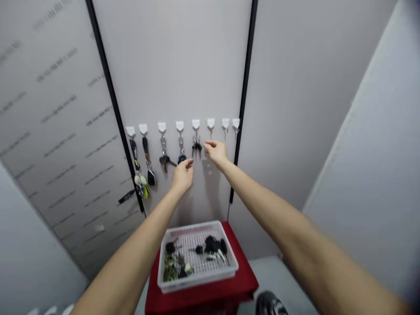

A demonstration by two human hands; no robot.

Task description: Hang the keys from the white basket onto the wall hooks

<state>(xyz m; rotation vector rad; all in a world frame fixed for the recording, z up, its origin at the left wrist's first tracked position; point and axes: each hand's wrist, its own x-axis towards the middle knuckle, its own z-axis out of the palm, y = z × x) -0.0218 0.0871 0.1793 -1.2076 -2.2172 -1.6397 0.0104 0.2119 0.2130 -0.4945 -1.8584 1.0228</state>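
Observation:
A row of several white adhesive wall hooks (196,124) runs across the grey panel. Keys on lanyards and metal rings hang from the left ones, including a black key bunch (197,145) on the fifth hook. My left hand (183,176) is just below and left of that bunch, holding nothing I can see. My right hand (216,154) is raised just to its right, under the sixth hook (210,124), with its fingertips close to the bunch and apparently empty. A white plastic basket (197,227) below my hands holds several black keys and fobs.
The basket stands on a red stool top (244,275) against the panel's foot. Black vertical strips (246,87) frame the panel, with grey printed boards (55,118) to the left. A dark shoe (269,304) shows at the bottom edge on the grey floor.

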